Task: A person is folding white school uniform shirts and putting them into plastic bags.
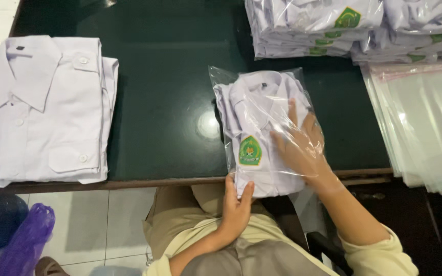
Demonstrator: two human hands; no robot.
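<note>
While the folded white shirt (pixel 262 110) sits half inside its clear plastic bag (pixel 220 76) at the middle of the frame, I am in the bagging step, with the shirt only partly in: its collar end lies up inside the bag, and its lower hem hangs over the near edge of the dark green worktop (pixel 164 71) toward my lap.

At the left of the frame lies a stack of unbagged white shirts (pixel 42 107), folded flat with collar and buttoned pockets up. Below it, at the lower left, a purple plastic bag (pixel 24 240) rests on the tiled floor (pixel 108 220).

My left hand (pixel 236 204) pinches the lower edge of the shirt at the worktop's rim, thumb on top and fingers under, just below the green badge (pixel 250 151) on the pocket. My right hand (pixel 300 145) is inside the bag, lying open and flat on the shirt's right half, seen through the film and gripping nothing.

At the upper right stand piles of bagged shirts (pixel 328 25), and at the right edge lies a sheaf of empty clear bags (pixel 420 117), well apart from my hands.

As I judge it, the next move calls for sliding the shirt fully in while keeping the fold flat, so my right hand must smooth without dragging the film, then come out of the bag's mouth without pulling cloth along.
</note>
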